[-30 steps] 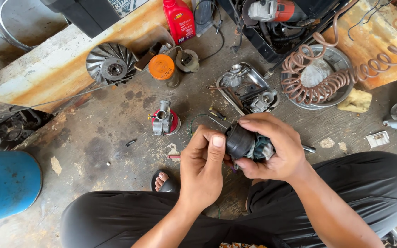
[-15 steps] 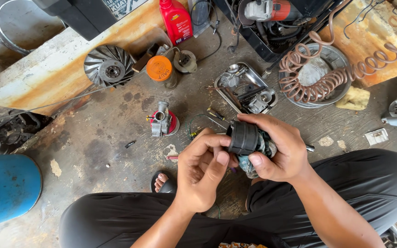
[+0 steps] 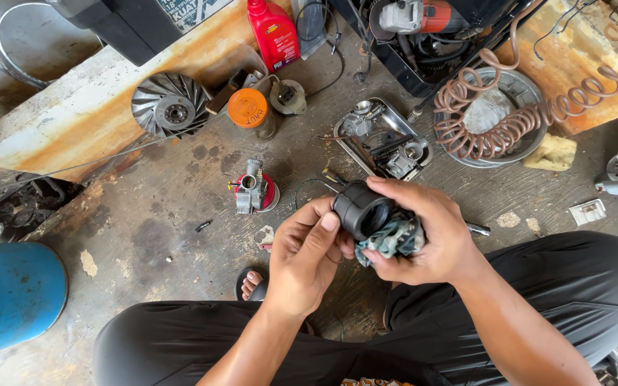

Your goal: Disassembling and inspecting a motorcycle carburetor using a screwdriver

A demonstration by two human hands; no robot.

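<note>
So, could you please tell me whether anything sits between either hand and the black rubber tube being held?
Partly. The left hand touches the black rubber tube directly, thumb on its rim. The right hand wraps around the tube with a bunched blue-green rag between its lower fingers and the tube; its upper fingers touch the rubber bare.

head cam | on my head, facing steeply down | close over my lap and hands | stained grey concrete floor (image 3: pixel 144 236) fills view | single view, nothing shared
</note>
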